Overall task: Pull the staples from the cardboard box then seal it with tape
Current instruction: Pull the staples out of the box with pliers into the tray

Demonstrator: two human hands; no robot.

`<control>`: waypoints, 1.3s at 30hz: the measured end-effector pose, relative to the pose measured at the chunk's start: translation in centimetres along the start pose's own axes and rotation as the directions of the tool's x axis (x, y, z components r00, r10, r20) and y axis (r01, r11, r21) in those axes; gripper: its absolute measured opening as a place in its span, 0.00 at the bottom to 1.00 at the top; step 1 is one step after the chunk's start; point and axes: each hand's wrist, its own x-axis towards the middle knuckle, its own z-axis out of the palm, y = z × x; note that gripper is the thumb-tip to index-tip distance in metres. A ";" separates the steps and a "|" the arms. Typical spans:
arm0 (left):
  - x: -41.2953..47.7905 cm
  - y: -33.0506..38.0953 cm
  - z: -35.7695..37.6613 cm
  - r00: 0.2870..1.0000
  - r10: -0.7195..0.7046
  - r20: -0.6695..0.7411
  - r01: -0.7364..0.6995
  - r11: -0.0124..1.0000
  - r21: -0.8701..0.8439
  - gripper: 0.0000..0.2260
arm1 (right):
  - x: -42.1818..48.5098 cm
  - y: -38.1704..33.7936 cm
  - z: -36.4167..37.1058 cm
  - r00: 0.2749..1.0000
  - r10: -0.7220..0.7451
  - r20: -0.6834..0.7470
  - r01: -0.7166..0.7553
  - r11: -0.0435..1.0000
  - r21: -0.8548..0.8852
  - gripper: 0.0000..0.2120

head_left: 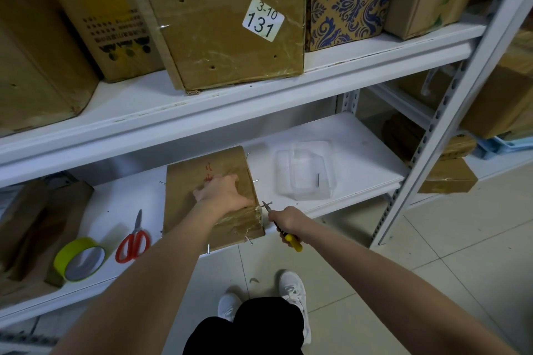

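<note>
A flat brown cardboard box (184, 199) with red writing lies on the lower white shelf (360, 158). Thin metal pins stick out of its sides. My left hand (223, 193) presses down on the box top with curled fingers near the right edge. My right hand (288, 223) grips yellow-handled pliers (294, 242), whose tip reaches a pin (266, 204) protruding from the box's right side. A roll of yellow-green tape (79, 258) and red-handled scissors (134, 241) lie on the shelf left of the box.
A clear plastic tray (305, 170) holding a pulled pin sits right of the box. Several cardboard boxes fill the upper shelf (259, 95), one labelled 131 (227, 20). A grey metal upright (438, 124) stands at the right. My white shoes (291, 285) stand on the tiled floor.
</note>
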 end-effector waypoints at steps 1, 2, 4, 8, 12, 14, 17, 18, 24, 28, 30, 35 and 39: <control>0.1 0.0 0.0 1.000 -0.002 0.002 0.002 1.000 -0.010 0.30 | -0.2 0.1 -0.5 0.999 -0.020 -0.031 0.018 0.999 -0.044 0.15; 0.1 0.0 0.0 1.000 -0.006 0.006 0.006 1.000 -0.026 0.30 | -0.3 0.2 -1.2 0.997 -0.042 -0.065 0.037 0.996 -0.086 0.16; 0.2 0.2 -0.1 1.000 -0.015 0.018 0.016 0.998 -0.054 0.29 | -0.6 0.3 -2.8 0.992 -0.080 -0.093 0.071 0.993 -0.097 0.16; 0.1 0.3 0.0 0.999 -0.022 0.024 0.024 0.997 -0.070 0.28 | -1.2 -0.6 -6.3 0.971 -0.145 -0.192 0.122 0.985 -0.124 0.16; 0.0 0.2 -0.1 0.999 -0.012 0.034 0.014 0.998 -0.055 0.28 | -0.8 -1.7 -9.2 0.923 -0.202 -0.327 0.069 0.924 -0.377 0.17; 0.2 0.1 0.0 0.999 0.002 0.038 0.000 0.999 -0.053 0.27 | -0.2 -1.5 -9.9 0.917 -0.184 -0.353 0.001 0.888 -0.461 0.16; 0.6 -0.2 0.2 0.999 0.031 0.035 -0.030 0.999 -0.027 0.26 | 0.5 -1.2 -10.1 0.917 -0.166 -0.362 -0.064 0.835 -0.546 0.14; 0.7 -0.3 0.2 0.999 0.042 0.026 -0.042 0.999 -0.003 0.26 | 0.7 -1.3 -10.1 0.919 -0.164 -0.358 -0.072 0.824 -0.562 0.14; 1.3 -0.2 0.2 0.999 0.024 -0.027 -0.023 0.998 0.056 0.34 | 1.4 -2.9 -8.8 0.927 -0.224 -0.302 0.063 0.884 -0.464 0.18; 1.6 -0.2 0.0 0.998 0.030 -0.061 -0.023 0.995 0.100 0.34 | 1.9 -4.8 -6.1 0.970 -0.226 -0.091 0.195 0.943 -0.269 0.19; 1.6 -0.3 -0.1 0.999 0.021 -0.048 -0.016 0.994 0.105 0.33 | 2.5 -5.6 -4.9 0.977 -0.210 -0.030 0.199 0.956 -0.214 0.18; 1.5 -0.2 -0.6 0.999 0.040 -0.020 -0.037 0.992 0.122 0.32 | 3.8 -7.1 -3.5 0.981 -0.194 -0.011 0.189 0.967 -0.172 0.17; 2.0 -0.4 -0.8 0.998 0.063 -0.012 -0.061 0.992 0.112 0.31 | 4.9 -7.8 -3.0 0.980 -0.196 -0.025 0.191 0.972 -0.137 0.17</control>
